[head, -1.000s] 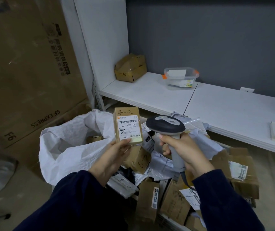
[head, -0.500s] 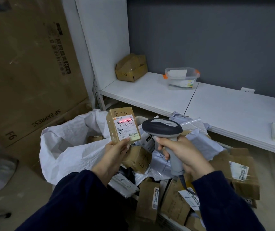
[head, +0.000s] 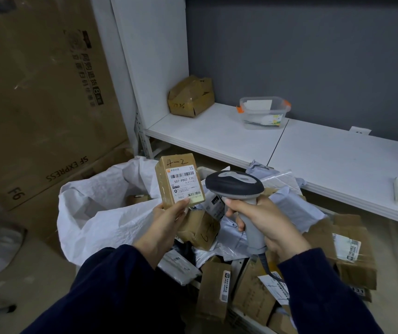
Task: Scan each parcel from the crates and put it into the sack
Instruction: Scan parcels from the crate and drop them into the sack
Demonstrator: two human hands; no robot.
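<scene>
My left hand (head: 166, 221) grips the bottom of a small brown parcel (head: 179, 180), held upright with its white barcode label facing me and "4-2" written on top. My right hand (head: 263, 220) grips the grey handle of a barcode scanner (head: 235, 185), whose dark head sits just right of the parcel. Behind and left of the parcel lies the open white woven sack (head: 101, 213), with a brown box partly visible inside. Under my hands is a heap of parcels (head: 253, 273), brown boxes and grey mailer bags; the crates holding them are mostly hidden.
A white shelf (head: 229, 136) runs behind, carrying a crumpled brown box (head: 190, 97) and a clear plastic tub (head: 264, 113). Large cardboard cartons (head: 36, 92) stand at the left. A taped carton (head: 352, 251) lies at the right on the floor.
The red scan line that lay across the parcel's barcode half a second ago is gone. The parcel and scanner have shifted slightly left since one second ago.
</scene>
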